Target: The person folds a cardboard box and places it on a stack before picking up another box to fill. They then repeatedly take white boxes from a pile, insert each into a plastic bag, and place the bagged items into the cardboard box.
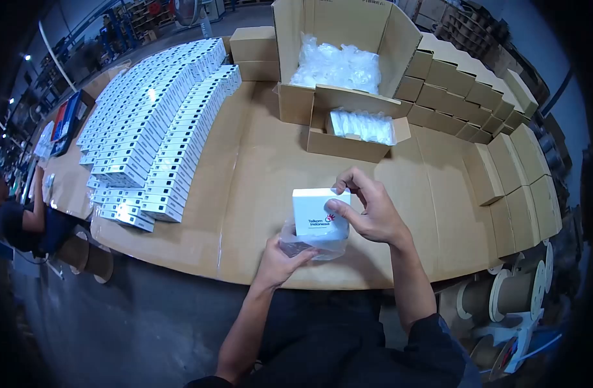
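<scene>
A white box printed "Telkom Indonesia" stands partly inside a clear plastic bag above the near part of the table. My left hand grips the bag and the box's lower end, thumb across the front. At the box's upper right, my right hand pinches the edge between thumb and bent fingers. Beyond my hands sits an open carton holding a row of bagged white items.
Long stacks of white boxes cover the table's left side. A large open carton with clear plastic bags stands at the back. Brown cartons line the right side. Another person is at far left; cable spools stand lower right.
</scene>
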Available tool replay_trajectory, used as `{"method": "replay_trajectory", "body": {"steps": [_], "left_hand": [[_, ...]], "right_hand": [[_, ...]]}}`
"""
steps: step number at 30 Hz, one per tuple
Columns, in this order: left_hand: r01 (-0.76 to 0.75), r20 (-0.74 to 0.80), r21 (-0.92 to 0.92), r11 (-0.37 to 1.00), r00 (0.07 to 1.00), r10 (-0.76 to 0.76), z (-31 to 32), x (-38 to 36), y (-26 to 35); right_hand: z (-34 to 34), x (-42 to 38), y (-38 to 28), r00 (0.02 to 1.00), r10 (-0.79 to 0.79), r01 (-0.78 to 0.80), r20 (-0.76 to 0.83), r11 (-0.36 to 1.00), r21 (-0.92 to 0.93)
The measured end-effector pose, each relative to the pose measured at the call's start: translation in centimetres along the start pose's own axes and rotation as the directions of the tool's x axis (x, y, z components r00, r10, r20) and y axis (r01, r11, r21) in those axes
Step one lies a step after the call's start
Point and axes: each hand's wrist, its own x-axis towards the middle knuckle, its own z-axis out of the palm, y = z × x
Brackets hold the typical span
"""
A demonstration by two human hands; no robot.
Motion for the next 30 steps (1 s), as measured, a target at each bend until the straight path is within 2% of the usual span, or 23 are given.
{"method": "replay_trajectory", "body": {"steps": [3,6,9,10,12,15,16,17,21,24,27,29,30], "left_hand": [[0.022,-0.001,-0.196,0.98,1.0,-0.023,-0.1,-0.3,-1.5],[0.094,0.008,-0.502,0.859,0.995,-0.104,0.4,-0.3,-1.3],[0.062,-0.054,-0.519,0.853,0.993,-0.105,0.8,-0.2,-1.6],[0.055,-0.063,-0.533,0.844,0.992,-0.105,0.8,-0.2,-1.7],[0.038,-0.082,-0.563,0.826,0.991,-0.102,0.5,-0.1,-1.9],[0.006,-0.105,-0.518,0.855,0.992,-0.071,-0.2,-0.1,-2.6],[0.001,-0.108,-0.489,0.873,0.992,-0.062,-0.3,0.0,-2.8],[-0.003,-0.111,-0.458,0.889,0.992,-0.053,-0.4,0.1,-2.9],[-0.032,-0.129,-0.422,0.906,0.991,-0.026,-1.2,0.2,-3.8],[-0.051,-0.165,-0.138,0.989,0.986,0.028,-1.4,0.2,-3.9],[-0.181,-0.195,0.158,0.971,0.958,0.21,-0.8,0.0,-3.0],[-0.176,-0.257,0.078,0.981,0.947,0.191,-0.5,0.0,-3.3],[-0.176,-0.287,0.021,0.984,0.942,0.175,-0.3,0.2,-3.1]], "right_hand": [[-0.1,0.3,-0.1,0.997,0.034,-0.027,0.072,0.995,-0.099],[0.2,0.1,0.7,0.992,0.077,-0.067,0.102,0.993,-0.099],[0.8,-0.4,1.8,0.996,0.068,-0.072,0.048,0.994,0.079],[1.1,-0.8,2.3,0.989,0.145,-0.135,-0.026,0.961,0.243],[2.0,-2.3,3.5,0.939,0.318,-0.196,-0.132,0.809,0.553],[2.9,-5.7,4.9,0.871,0.49,-0.371,0.026,0.623,0.689],[3.9,-6.6,5.9,0.882,0.466,-0.35,0.071,0.547,0.761],[5.0,-7.6,6.5,0.844,0.528,-0.354,0.095,0.414,0.839],[6.6,-8.1,6.8,0.811,0.584,-0.296,-0.041,0.471,0.831],[7.2,-7.8,6.9,0.815,0.564,-0.198,-0.135,0.489,0.849],[7.5,-7.6,6.4,0.839,0.515,-0.106,-0.175,0.471,0.876],[7.9,-7.8,7.0,0.859,0.477,-0.052,-0.185,0.441,0.896],[8.0,-7.6,6.5,0.841,0.507,-0.08,-0.189,0.462,0.883]]}}
